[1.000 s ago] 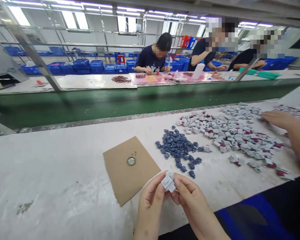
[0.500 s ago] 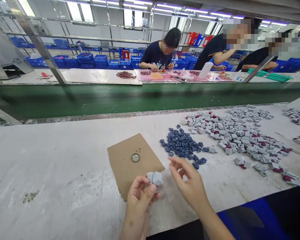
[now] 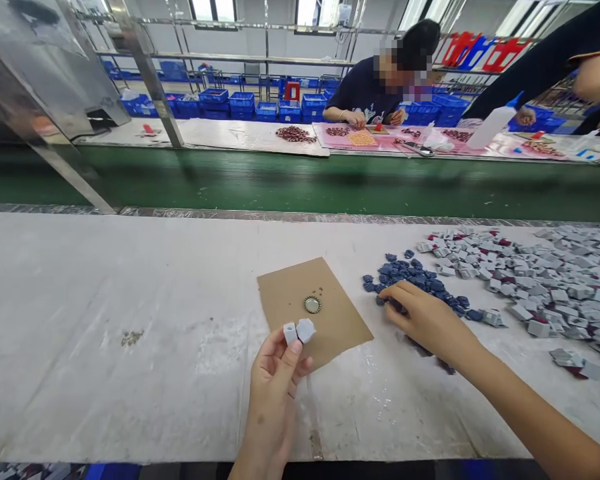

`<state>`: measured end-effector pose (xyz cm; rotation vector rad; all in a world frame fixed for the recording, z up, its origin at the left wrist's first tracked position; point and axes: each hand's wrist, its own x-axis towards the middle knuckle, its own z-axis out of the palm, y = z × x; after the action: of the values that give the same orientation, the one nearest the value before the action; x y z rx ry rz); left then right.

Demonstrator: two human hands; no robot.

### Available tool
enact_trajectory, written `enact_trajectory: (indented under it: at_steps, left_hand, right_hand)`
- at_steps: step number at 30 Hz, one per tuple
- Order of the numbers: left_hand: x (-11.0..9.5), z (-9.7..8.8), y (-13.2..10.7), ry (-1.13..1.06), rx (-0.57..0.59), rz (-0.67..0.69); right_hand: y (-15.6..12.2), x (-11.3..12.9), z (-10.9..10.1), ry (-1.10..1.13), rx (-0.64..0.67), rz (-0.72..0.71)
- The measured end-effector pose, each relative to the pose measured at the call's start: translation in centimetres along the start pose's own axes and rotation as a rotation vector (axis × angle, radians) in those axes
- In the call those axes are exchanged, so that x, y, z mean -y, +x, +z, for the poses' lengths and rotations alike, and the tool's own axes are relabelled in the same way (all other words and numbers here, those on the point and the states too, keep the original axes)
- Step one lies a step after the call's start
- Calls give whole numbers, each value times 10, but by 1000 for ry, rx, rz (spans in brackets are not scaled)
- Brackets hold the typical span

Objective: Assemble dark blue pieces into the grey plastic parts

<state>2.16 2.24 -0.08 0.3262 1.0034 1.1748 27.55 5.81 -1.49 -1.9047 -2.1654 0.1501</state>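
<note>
Between thumb and fingers of my left hand (image 3: 275,380) is a small light grey faceted piece (image 3: 304,331), with a dark gap dividing it into two blocky parts. It is held above the near edge of a brown cardboard sheet (image 3: 343,330). On that sheet lies a round metal bottle cap (image 3: 312,305) with a crimped rim. My right hand (image 3: 425,320) reaches over the left side of a pile of dark blue pieces (image 3: 430,280). Its thumb and forefinger close around one dark blue piece (image 3: 381,300); the other fingers hide part of the pile.
A wide heap of light grey and dark red pieces (image 3: 555,287) spreads on the right of the white table (image 3: 130,280). Small crumbs (image 3: 132,338) lie at left. Beyond a green conveyor belt (image 3: 260,183), a person (image 3: 360,93) works at another table, with a white bottle (image 3: 493,127) nearby.
My right hand has moved from beside the cardboard to the dark blue pile. My left hand still holds the grey piece, now turned a little. The view has swung left.
</note>
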Motion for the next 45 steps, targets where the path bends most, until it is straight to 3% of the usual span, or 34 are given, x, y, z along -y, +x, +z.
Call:
enact_trajectory:
  at_steps: [6,11,15,20,24,30,38,45]
  left_hand:
    - [-14,-1,-8,101,71,-21]
    - [-17,-4,-9,-10,147,-18]
    - [-11,-6,-3,57,80,14]
    - [-4,-10,2,144,-56,42]
    - [-5,-17,3,89,-36,19]
    - [-6,-25,6,77,-58,53]
    - [-13,-29,3,80,-78,22]
    - [-10,-25,5,39,-107,71]
  right_hand:
    - [-3,-3,-1,53,123,-28]
    - [-7,2,-7,122,58,-47]
    - [-10,23,-13,264,15,-9]
    - [-9,53,-3,509,117,-73]
    - [-4,64,5,645,121,-12]
    - [2,68,9,552,38,-5]
    - [0,61,21,393,-5,-158]
    - [20,86,17,306,-81,-235]
